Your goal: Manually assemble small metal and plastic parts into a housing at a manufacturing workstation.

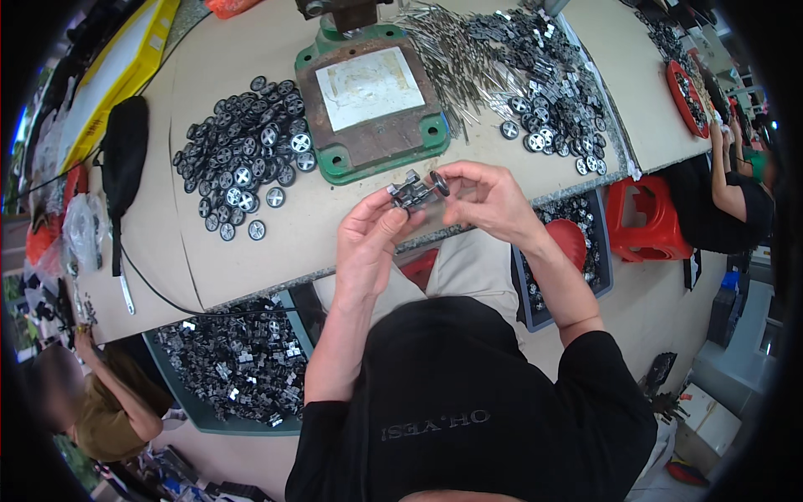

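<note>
In front of my body, at the table's near edge, my left hand [368, 243] pinches a small dark plastic bracket [410, 193] between thumb and fingertips. My right hand [493, 201] grips a small black toy wheel [439, 183] with thumb and forefinger, right beside the bracket. A thin axle seems to run between wheel and bracket, but I cannot tell whether they are joined. Beyond my hands stands a press with a green base [335, 171] and a pale plate [372, 88] on top. Left of it lies a heap of black wheels with silver spokes [242, 159].
Metal rods [443, 58] and dark parts with wheels [556, 117] spread right of the press. A green bin [155, 339] and a grey bin [606, 272] hold many parts below the table. A red stool [644, 222] stands right. Co-workers sit at both sides.
</note>
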A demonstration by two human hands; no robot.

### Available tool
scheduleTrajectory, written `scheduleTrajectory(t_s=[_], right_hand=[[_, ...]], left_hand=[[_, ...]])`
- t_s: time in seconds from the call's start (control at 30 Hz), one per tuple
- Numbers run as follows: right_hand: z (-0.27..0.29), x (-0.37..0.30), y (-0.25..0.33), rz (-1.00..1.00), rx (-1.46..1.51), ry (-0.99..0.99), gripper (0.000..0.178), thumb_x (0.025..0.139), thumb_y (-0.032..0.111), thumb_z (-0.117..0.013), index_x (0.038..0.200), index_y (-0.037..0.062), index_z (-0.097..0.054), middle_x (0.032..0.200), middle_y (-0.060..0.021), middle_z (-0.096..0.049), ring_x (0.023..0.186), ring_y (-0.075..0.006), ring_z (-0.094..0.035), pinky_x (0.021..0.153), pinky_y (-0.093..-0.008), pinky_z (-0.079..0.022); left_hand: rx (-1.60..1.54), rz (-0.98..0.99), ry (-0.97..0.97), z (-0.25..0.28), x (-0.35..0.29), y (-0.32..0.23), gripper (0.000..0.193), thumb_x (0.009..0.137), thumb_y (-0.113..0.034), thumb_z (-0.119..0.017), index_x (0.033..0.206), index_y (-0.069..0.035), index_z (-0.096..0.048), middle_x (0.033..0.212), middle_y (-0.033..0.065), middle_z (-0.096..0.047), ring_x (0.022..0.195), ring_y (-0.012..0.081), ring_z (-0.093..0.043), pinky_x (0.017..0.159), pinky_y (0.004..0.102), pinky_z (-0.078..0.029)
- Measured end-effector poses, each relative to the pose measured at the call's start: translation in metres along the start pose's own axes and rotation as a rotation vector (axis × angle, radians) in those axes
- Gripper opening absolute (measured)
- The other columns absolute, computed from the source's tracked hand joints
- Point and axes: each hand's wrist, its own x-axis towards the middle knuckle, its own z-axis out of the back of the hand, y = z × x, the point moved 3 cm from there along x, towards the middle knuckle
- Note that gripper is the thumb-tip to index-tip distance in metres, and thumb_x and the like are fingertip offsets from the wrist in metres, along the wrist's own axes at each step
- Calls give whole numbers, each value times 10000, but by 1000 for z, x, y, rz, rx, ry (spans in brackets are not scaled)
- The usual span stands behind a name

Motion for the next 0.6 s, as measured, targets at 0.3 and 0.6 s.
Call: scheduleTrajectory(t_s=[0.3, 0.6], right_hand=[[-5, 22, 49, 609, -853, 33, 197, 711, 29, -656, 904, -7, -642, 750, -88, -622, 637, -150, -590, 561, -259, -463], [54, 64, 125, 683, -834, -254, 208, 817, 188, -614, 881, -5, -659, 804, -83, -662, 662, -134, -598, 606, -263, -477]], left_hand=[[1011, -126, 103, -24, 33, -56, 330, 702, -82, -718, 1012, -13, -624, 870, 43, -631, 817, 91, -566, 731, 229, -452], [1196, -562, -215, -5, 131, -86, 320, 693, -190, -710, 930, 19, -655, 893, 141, -640, 738, 166, -615, 684, 270, -473]])
